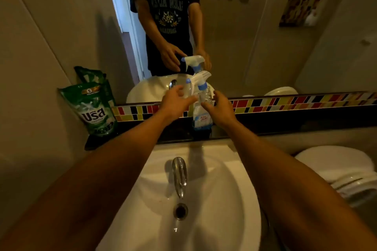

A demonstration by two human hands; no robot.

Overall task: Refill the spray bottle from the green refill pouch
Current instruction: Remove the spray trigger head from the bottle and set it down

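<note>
We see a white ceramic washbasin (224, 199) low in the middle, our landmark. A curved chrome tap (179, 175) stands at its back edge, above the round dark drain (180, 211). Behind the basin runs a dark ledge (285, 126), topped by a strip of red, yellow and black mosaic tiles (295, 103) under a wall mirror (244, 26). Right of the basin sits a white toilet (336, 165).
</note>
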